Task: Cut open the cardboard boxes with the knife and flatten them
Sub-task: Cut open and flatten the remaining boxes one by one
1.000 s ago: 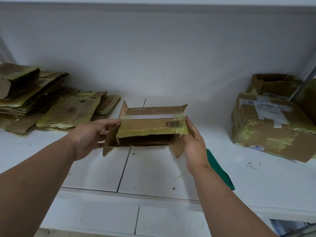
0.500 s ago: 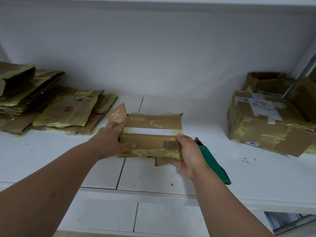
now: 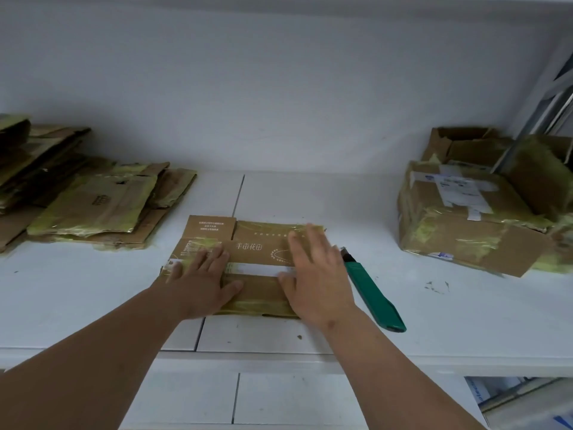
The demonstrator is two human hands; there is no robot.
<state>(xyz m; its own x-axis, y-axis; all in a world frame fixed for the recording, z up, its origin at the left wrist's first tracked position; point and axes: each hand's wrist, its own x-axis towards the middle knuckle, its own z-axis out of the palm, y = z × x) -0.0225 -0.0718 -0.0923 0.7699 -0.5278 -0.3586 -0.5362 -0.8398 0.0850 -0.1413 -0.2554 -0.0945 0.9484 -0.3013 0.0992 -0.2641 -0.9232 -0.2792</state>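
Pressing both flat, open hands, left hand (image 3: 198, 282) and right hand (image 3: 316, 274), on the collapsed box (image 3: 257, 246) mid-table (image 3: 449, 311), lean your weight evenly along its creases, knife (image 3: 373, 293) lying right.

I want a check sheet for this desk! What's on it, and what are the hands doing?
Surface: white table, a few small specks and marks.
Job's things: flattened box lying flat at the middle; green knife on the table just right of it; taped boxes at the right, not yet flattened.
Clutter: pile of flattened cardboard at the left.
Hands: left hand and right hand both press flat on the flattened box, fingers spread.
Cables: nothing seen.
Surroundings: plain white wall behind; metal frame at the far right.
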